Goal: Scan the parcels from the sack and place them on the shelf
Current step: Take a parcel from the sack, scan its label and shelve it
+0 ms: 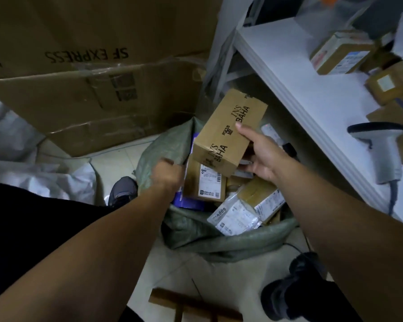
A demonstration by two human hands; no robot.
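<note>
Tiled floor (116, 163) fills the middle ground, and big brown cartons (84, 94) lean along the far left, one printed SF EXPRESS. On the right a white shelf (312, 96) runs from far to near. It carries several brown packages (340, 54) at its far right end. Crumpled white bags (44, 177) lie at the left, near the cartons.

Between the person's arms a green woven sack (207, 240) stands open on the floor, just beside the shelf. More parcels (235, 217) lie inside it, some brown with white labels, some in clear plastic.

A brown box (228, 129) printed INS BAHA is tilted above the far side of the sack's mouth. The right hand (265, 156) holds it, thumb on the upper face and fingers (251, 167) curled under its near lower edge.

A grey scanner (379, 149) lies on the shelf near its front edge, cable trailing down.

The left hand (168, 175), blurred, grips the sack's left rim with its fingers closed on the cloth.

A grey shoe (123, 189) rests just left of the sack.
</note>
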